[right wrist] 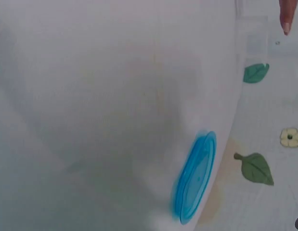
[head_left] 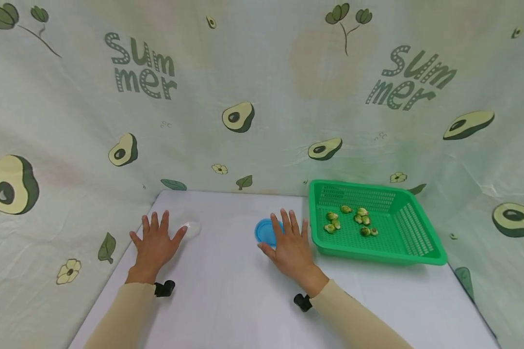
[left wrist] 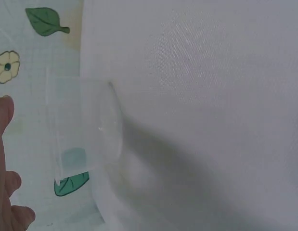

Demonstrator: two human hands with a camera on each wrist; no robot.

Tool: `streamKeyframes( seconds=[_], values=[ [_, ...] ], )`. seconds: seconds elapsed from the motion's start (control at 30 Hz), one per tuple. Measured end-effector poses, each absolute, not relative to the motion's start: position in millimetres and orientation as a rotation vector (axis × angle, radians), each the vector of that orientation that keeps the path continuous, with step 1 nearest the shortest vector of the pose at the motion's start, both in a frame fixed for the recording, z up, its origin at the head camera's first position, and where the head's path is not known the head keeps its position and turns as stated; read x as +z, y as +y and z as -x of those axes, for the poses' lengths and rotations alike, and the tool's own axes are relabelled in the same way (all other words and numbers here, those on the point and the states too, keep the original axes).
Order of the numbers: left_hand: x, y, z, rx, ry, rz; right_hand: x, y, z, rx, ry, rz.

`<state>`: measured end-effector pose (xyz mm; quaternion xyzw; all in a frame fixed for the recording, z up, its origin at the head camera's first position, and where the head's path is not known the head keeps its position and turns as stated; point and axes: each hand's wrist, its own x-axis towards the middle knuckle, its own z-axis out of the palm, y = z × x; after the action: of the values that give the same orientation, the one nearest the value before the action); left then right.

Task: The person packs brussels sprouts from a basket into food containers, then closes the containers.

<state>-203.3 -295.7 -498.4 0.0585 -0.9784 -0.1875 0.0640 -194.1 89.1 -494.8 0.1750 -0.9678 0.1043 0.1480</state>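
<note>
My left hand (head_left: 153,245) is spread flat over the left side of the table, palm down, holding nothing. Right by its thumb stands a clear plastic container (head_left: 193,229), seen from the side as a see-through container (left wrist: 86,125) in the left wrist view. Over the middle right, my right hand (head_left: 290,247) has its fingers spread too and grips nothing. It partly overlaps a round blue lid (head_left: 264,232), which lies beside its index finger and thumb; the same blue lid (right wrist: 197,178) shows in the right wrist view.
A green plastic basket (head_left: 375,254) sits at the right, close to my right hand, with several small halved Brussels sprouts (head_left: 361,218) in it. The table (head_left: 227,300) is white. Behind it hangs a cloth (head_left: 270,97) printed with avocados.
</note>
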Motion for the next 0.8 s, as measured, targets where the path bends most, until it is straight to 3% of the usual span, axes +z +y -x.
streamKeyframes(
  seconds=[0.4,0.8],
  values=[
    [-514,-300,233,-0.589,-3.033,-0.066,-513,40,188,0.325,-2.897,-0.622],
    [-521,-287,240,-0.586,-3.065,0.062,-521,31,181,0.321,-2.888,-0.671]
  ],
)
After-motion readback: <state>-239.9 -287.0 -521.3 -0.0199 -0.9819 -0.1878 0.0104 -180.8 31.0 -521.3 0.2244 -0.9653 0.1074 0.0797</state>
